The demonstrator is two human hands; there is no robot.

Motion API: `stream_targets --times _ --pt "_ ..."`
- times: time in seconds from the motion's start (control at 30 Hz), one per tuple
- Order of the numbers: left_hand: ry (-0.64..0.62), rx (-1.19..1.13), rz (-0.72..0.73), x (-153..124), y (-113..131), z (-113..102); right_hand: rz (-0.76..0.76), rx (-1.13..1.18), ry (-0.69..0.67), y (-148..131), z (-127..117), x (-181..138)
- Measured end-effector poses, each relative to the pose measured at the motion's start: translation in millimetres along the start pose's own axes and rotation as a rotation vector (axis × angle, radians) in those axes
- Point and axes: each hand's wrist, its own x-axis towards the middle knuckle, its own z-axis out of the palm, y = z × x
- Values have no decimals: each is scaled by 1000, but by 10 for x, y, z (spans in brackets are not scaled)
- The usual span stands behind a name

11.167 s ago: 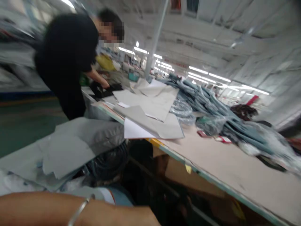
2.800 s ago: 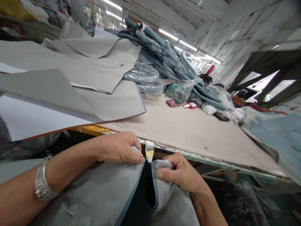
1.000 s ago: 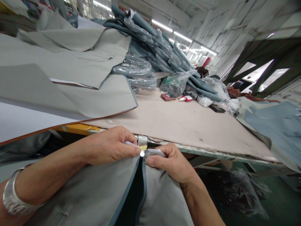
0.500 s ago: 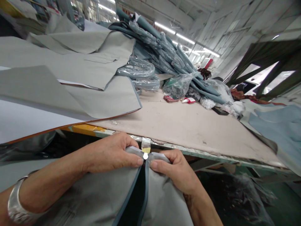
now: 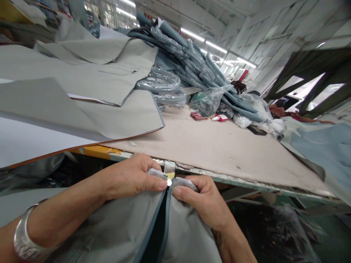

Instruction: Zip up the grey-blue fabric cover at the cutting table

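Observation:
Grey sheet material with blue-grey edging hangs at the front of the table. My left hand pinches its upper edge left of a dark slit, thumb on top. On the other side of the slit, my right hand grips the matching edge between thumb and fingers. A small shiny metal piece sits between my thumbs, at the top of the slit. Just above it, a strip of clear and yellow tape is stuck to the table's edge. Whether the metal piece is fixed to the table cannot be made out.
The worktable extends ahead, with large grey sheets layered on its left. Plastic-wrapped blue-grey rolls are piled behind. A small red-and-white bottle lies near a plastic bag. Blue-grey sheets drape at the right.
Both hands keep their hold on the grey material. The right hand and its edge have shifted slightly left, and the slit between the two edges looks narrower.

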Motion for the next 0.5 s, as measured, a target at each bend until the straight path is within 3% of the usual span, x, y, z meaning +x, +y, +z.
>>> stream_targets --times 0.5 --pt "-21 -3 43 0 43 -10 -35 -69 48 -12 21 -9"
